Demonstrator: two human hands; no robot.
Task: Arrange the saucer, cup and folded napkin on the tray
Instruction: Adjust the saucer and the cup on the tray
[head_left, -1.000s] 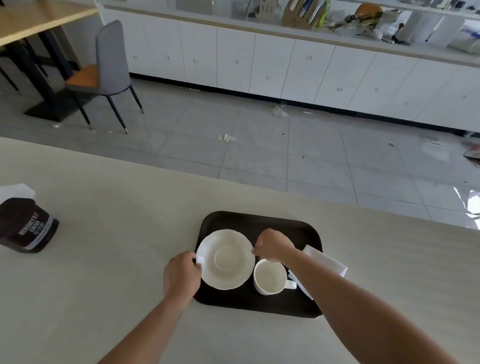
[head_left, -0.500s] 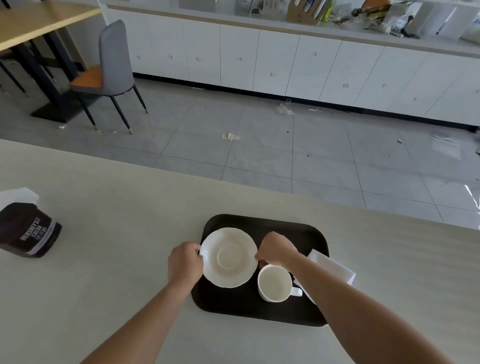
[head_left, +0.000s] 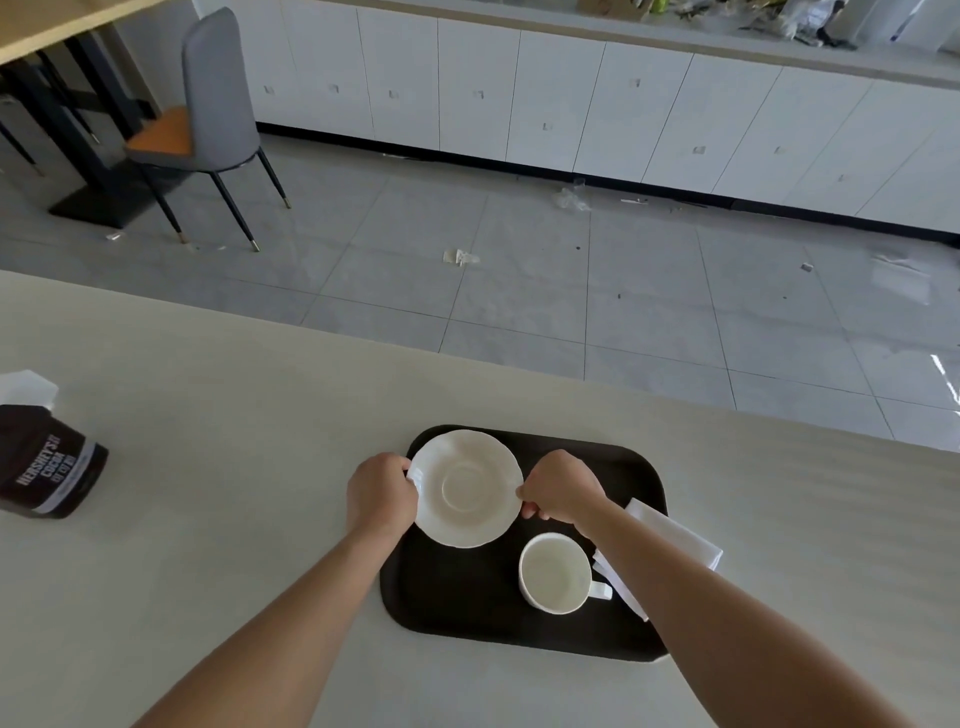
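Note:
A white saucer sits over the far left corner of the dark tray, its rim reaching the tray's far edge. My left hand grips the saucer's left rim and my right hand pinches its right rim. An empty white cup stands upright on the tray, nearer me and to the right, handle pointing right. A folded white napkin lies along the tray's right side, partly hidden under my right forearm.
A dark cocoa pouch lies at the table's left edge. The pale table ends at a far edge, beyond which is tiled floor. A grey chair and white cabinets stand far off.
Both hands have carried the saucer away from me toward the tray's far left corner. It now lies apart from the cup. Cup and napkin have stayed put.

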